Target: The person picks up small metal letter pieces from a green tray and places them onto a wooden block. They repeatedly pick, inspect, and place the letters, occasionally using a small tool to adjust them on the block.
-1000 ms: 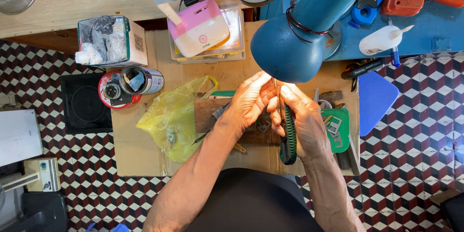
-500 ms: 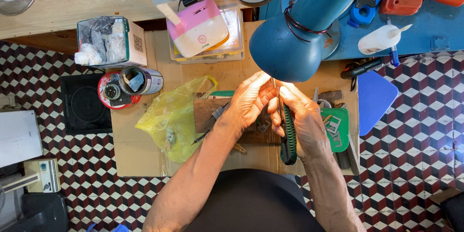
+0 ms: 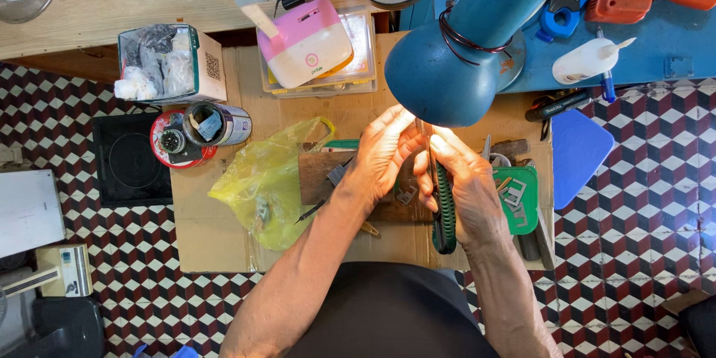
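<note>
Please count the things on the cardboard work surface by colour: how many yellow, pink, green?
Yellow: 1, plastic bag
Pink: 1, pink-and-white case
Green: 2, small tray, tool handle in right hand
Total: 4

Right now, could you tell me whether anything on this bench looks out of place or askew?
Only the round silver tin stands out: it lies tipped on its side against the red round tin, open mouth showing.

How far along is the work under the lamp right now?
Set up: the blue lamp is lit over a wooden block, with small metal pieces in a green tray. In hand: the right hand grips a green-handled tool, its tip raised toward the left hand, whose fingertips pinch something too small to identify. What is left cannot be judged from this view.
</note>
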